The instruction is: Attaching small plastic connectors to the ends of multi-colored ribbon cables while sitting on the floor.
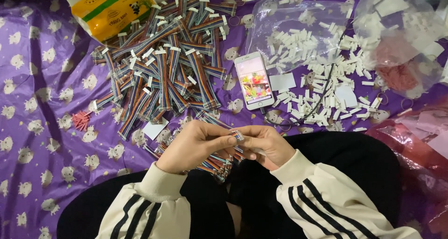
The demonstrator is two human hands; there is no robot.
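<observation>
My left hand [193,145] and my right hand [267,145] meet just above my lap, both pinching the end of one rainbow ribbon cable [238,136] with a small white connector. The cable runs up-left from my fingers. Under my left hand lies a small bundle of similar cables [215,166]. A big heap of rainbow ribbon cables [163,57] with white connectors covers the purple cloth farther out.
A white phone [254,80] with a lit screen lies ahead of my hands. Loose white connectors [326,90] spread at the right, beside clear plastic bags [401,29]. A yellow tissue pack [109,8] sits top left, small red pieces [81,120] at the left.
</observation>
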